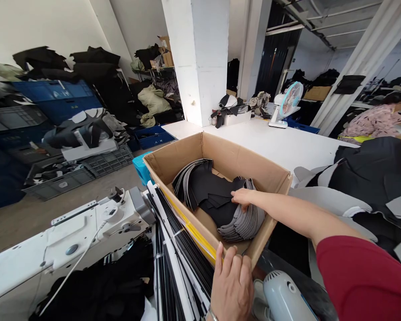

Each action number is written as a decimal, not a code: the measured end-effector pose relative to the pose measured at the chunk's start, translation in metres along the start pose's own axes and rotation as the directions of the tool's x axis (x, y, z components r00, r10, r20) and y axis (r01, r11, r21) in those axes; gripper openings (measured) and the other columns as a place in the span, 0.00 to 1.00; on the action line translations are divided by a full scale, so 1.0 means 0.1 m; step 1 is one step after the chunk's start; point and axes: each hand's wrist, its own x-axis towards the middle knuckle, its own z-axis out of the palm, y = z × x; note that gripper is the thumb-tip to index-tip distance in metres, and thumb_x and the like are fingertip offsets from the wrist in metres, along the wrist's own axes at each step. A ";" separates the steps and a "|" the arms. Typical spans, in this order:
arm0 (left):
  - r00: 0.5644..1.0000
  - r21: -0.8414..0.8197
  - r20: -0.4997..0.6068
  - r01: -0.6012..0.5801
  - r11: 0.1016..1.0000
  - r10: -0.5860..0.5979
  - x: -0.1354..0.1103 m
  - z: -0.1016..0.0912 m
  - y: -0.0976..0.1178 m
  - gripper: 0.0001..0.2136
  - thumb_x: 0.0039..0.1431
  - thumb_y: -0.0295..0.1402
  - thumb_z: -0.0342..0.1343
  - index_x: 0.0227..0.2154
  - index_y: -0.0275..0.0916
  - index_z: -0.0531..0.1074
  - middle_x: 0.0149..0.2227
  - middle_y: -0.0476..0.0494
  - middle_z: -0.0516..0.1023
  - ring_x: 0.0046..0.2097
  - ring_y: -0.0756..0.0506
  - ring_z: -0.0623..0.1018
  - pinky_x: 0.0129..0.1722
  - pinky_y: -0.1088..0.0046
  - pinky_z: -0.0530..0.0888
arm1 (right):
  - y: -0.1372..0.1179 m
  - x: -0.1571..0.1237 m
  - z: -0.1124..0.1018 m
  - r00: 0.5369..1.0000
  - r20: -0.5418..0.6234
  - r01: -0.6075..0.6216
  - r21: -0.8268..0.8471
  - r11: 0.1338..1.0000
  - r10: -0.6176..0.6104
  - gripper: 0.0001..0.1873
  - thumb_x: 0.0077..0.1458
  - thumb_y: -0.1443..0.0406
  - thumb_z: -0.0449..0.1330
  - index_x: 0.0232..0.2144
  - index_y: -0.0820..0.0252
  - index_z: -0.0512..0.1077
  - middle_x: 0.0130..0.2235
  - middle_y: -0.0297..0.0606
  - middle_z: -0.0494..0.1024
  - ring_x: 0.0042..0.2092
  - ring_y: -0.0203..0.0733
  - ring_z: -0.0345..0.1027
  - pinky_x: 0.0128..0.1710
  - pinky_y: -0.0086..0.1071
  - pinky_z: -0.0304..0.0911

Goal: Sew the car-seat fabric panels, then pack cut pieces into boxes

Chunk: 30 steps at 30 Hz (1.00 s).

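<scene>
The 2 hands are well apart: the right hand [242,199] lies on a stack of black and grey fabric pieces [240,225] inside a cardboard box [220,156], though whether it grips them is hard to tell. The left hand [232,287] curls over the box's near rim. Left of that hand lie black strips [180,272], then a white sewing machine [70,245]; a fan [287,102] stands far ahead

The bare right arm [287,214] stretches from a dark red sleeve [361,281] at the lower right of the frame toward the centre, its right hand [242,198] palm down with fingers curled. The left hand [232,285] rises at bottom centre, back toward the camera, fingers spread upward, a thin metal bracelet [212,314] at its wrist.
</scene>
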 end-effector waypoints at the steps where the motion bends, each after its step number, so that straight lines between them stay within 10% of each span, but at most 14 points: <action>1: 1.000 -0.001 0.003 -0.001 1.000 0.001 0.00 0.00 0.00 0.09 0.47 0.28 0.46 0.34 0.38 0.66 0.28 0.50 0.67 0.43 0.46 0.68 0.55 0.59 0.53 | -0.01 -0.01 0.01 1.000 -0.016 -0.013 0.000 1.000 0.013 0.29 0.30 0.63 0.67 0.39 0.62 0.67 0.44 0.48 0.68 0.43 0.53 0.64 0.37 0.36 0.57; 19: 1.000 -0.025 0.005 0.009 1.000 -0.009 0.00 0.01 0.00 0.09 0.45 0.28 0.47 0.32 0.37 0.67 0.27 0.49 0.67 0.43 0.45 0.67 0.56 0.60 0.50 | -0.02 -0.02 -0.01 0.988 0.155 -0.011 -0.007 1.000 0.012 0.44 0.20 0.67 0.69 0.46 0.59 0.62 0.37 0.40 0.72 0.38 0.49 0.67 0.29 0.31 0.57; 30: 1.000 -0.036 -0.022 -0.001 0.999 0.001 0.02 0.00 -0.01 0.09 0.47 0.29 0.46 0.32 0.37 0.67 0.28 0.49 0.67 0.43 0.45 0.67 0.56 0.60 0.49 | -0.07 0.01 0.13 0.999 0.031 -0.012 0.036 0.999 0.011 0.38 0.23 0.74 0.67 0.44 0.61 0.64 0.37 0.44 0.74 0.41 0.52 0.66 0.38 0.36 0.57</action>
